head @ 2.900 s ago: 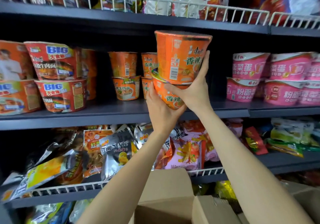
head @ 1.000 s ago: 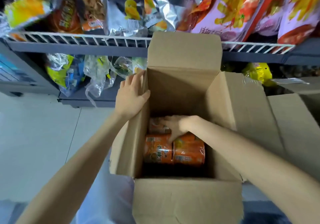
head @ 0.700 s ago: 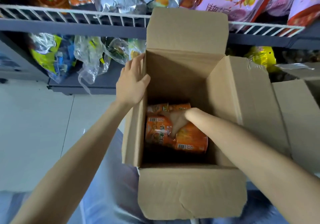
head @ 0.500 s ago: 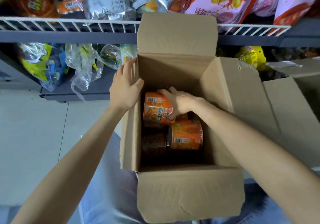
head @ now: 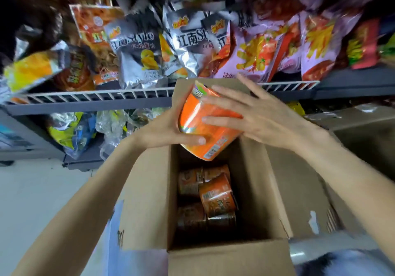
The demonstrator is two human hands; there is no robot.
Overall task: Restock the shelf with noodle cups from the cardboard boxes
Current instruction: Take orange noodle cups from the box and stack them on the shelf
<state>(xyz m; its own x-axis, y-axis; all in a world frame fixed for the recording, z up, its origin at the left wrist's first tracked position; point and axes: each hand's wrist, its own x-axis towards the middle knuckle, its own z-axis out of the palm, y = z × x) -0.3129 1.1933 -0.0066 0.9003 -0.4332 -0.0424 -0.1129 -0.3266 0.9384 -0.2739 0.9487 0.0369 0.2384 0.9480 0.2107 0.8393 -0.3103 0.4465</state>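
Both hands [head: 213,124] hold an orange noodle cup [head: 208,124] (tilted) above the box [head: 226,256].

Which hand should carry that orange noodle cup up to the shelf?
Left. The left hand already grips the orange noodle cup, thumb under it; the right hand only lays straight fingers on its side.

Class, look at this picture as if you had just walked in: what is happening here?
A person is restocking noodle cups. Both hands hold one orange noodle cup tilted above the open cardboard box: the left hand grips it from below, and the right hand lies over its side with fingers spread. More orange cups remain in the box. Behind it, a shelf with a white wire rail holds snack bags.
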